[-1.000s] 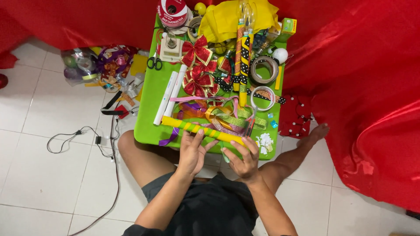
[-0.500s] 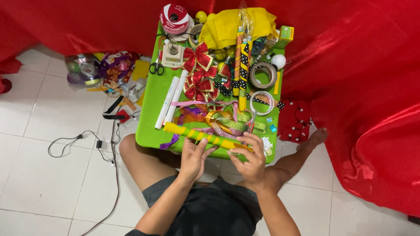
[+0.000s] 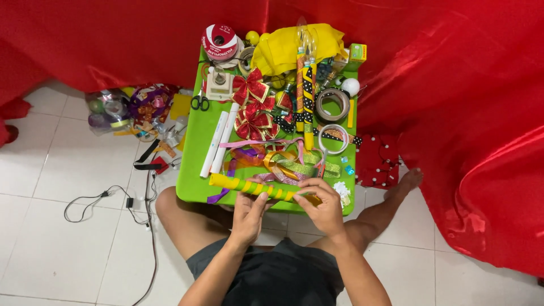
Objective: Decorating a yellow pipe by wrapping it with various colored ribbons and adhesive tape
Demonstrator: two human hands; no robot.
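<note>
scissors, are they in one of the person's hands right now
No, the scissors lie at the far left edge of the green table, apart from both hands.

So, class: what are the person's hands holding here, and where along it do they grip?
Both hands hold a yellow-and-green striped roll: the left hand near its middle, the right hand around its right end, over the green table's near edge.

The person wears dark grey shorts [image 3: 272, 277]. The arms are bare, with no sleeves showing. The legs are bare and so is the foot [image 3: 405, 182]. The left hand [image 3: 249, 212] and right hand [image 3: 323, 204] wear no gloves.
</note>
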